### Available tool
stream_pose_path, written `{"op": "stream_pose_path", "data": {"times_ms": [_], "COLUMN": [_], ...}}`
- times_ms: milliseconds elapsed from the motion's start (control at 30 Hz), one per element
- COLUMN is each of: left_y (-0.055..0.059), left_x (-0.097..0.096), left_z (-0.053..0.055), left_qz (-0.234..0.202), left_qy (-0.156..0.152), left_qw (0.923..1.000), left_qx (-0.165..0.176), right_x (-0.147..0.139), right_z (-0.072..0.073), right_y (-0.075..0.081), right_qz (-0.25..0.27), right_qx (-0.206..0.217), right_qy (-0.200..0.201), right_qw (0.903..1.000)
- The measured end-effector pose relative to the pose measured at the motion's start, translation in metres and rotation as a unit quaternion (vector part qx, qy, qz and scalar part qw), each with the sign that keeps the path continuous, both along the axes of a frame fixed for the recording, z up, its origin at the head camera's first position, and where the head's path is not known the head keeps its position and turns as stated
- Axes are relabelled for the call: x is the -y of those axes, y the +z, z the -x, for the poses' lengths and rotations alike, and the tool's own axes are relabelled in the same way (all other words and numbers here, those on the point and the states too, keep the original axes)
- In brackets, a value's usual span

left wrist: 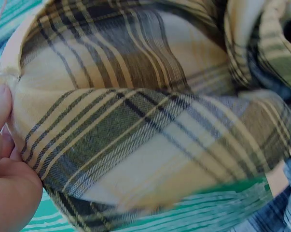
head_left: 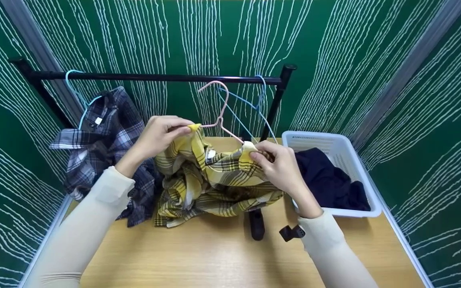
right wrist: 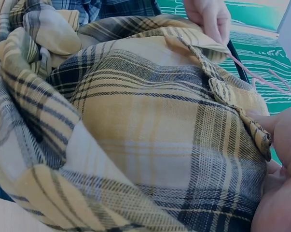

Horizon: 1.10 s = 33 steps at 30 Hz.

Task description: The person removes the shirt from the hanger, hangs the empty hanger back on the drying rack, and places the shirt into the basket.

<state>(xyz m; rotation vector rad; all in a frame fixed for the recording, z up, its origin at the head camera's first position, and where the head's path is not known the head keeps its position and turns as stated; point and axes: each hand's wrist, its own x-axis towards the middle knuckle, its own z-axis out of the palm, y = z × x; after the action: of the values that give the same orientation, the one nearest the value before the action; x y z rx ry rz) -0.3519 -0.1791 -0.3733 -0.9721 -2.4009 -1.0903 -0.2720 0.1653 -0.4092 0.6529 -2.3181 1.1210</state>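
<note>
A yellow plaid shirt (head_left: 230, 176) hangs bunched between both hands, over the table. My left hand (head_left: 160, 134) pinches its collar area at the left, thumb against fingers, right where one arm of a pink hanger (head_left: 221, 116) comes out. At the other side my right hand (head_left: 278, 164) pinches the cloth beside the hanger's other arm. The hanger's hook points up and sits in front of the rack's bar. In the left wrist view the shirt cloth (left wrist: 135, 130) fills most of the picture; the right wrist view shows its inside (right wrist: 145, 121).
A black rack (head_left: 154, 77) spans the back. On its left a dark plaid shirt (head_left: 106, 136) hangs from a light blue hanger (head_left: 70, 86); on its right hangs a blue hanger (head_left: 261, 96). A white basket (head_left: 358, 168) holds dark clothing (head_left: 330, 180). The wooden table (head_left: 198, 256) lies beneath.
</note>
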Motion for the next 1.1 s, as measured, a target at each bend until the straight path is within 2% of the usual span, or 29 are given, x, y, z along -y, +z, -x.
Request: {"op": "stream_pose_path", "data": {"times_ms": [400,767,1100], "left_y": [0.007,0.017,0.026], "left_x": [-0.032,-0.052,-0.063], "left_z": [-0.008,-0.018,-0.025], "left_qz": [-0.033,-0.076,-0.103], "left_qy": [0.005,0.019,0.030], "left_qw": [0.9994,0.9954,0.9925], "left_qx": [0.011,0.055,0.059], "right_x": [0.002,0.008,0.015], "right_z": [0.000,0.000,-0.001], "right_y": [0.000,0.001,0.005], "right_qz": [0.000,0.000,-0.007], "right_qx": [0.000,-0.001,-0.006], "right_qy": [0.006,0.001,-0.007], "right_qw": [1.0000,1.0000,0.9999]}}
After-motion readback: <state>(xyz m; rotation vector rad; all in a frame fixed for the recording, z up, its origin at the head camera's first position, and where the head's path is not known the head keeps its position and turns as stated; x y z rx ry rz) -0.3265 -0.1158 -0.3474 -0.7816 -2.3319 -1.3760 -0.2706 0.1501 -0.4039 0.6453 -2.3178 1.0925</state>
